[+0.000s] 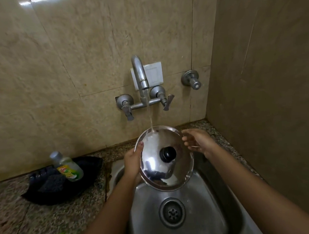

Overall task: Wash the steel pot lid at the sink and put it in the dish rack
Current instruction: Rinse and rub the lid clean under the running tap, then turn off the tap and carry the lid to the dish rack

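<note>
Steel pot lid [164, 158] tilts over sink [207, 201], left hand [132, 161] gripping its rim.

Dim warm light, glare on upper tiles [26, 1], edges bowed.

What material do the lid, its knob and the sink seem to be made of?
Lid: polished steel, judging by its mirror-like reflections. Knob: probably black plastic, dark with a soft shine. Sink: steel with a duller, brushed-looking finish and blurred highlights.
</note>
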Action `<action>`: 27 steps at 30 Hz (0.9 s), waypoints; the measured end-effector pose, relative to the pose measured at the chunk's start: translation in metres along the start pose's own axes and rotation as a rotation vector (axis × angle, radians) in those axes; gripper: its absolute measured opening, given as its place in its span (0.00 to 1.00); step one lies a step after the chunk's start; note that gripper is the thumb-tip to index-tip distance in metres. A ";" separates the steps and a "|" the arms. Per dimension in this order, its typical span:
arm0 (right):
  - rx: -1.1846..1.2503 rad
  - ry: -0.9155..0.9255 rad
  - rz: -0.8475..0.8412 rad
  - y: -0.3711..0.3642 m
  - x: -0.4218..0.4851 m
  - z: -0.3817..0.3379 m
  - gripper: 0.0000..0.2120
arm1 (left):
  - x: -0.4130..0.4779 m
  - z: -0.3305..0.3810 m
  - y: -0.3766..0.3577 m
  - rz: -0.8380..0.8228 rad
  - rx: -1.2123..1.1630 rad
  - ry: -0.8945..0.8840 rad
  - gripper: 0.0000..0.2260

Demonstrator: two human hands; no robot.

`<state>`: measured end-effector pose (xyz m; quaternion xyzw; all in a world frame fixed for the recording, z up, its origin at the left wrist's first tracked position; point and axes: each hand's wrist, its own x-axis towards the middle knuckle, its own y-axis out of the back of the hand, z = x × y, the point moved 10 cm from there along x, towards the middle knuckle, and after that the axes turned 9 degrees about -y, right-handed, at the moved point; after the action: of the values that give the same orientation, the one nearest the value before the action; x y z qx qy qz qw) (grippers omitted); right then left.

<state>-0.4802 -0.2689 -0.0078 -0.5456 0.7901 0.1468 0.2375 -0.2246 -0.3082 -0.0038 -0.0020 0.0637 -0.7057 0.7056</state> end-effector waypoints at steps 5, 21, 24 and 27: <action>0.033 0.242 0.147 0.010 0.000 -0.035 0.11 | 0.010 0.004 -0.012 0.018 -0.111 0.076 0.15; -0.493 0.583 0.623 -0.046 -0.006 -0.136 0.12 | 0.003 0.033 0.044 0.106 -0.144 -0.037 0.20; -0.654 0.656 0.660 -0.053 -0.013 -0.142 0.11 | -0.001 0.036 0.041 0.100 -0.174 -0.035 0.16; -0.752 0.699 0.672 -0.055 -0.017 -0.145 0.12 | -0.005 0.038 0.041 0.111 -0.170 -0.046 0.15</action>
<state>-0.4554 -0.3460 0.1252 -0.3288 0.8443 0.2949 -0.3036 -0.1806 -0.3060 0.0301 -0.0744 0.1071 -0.6573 0.7423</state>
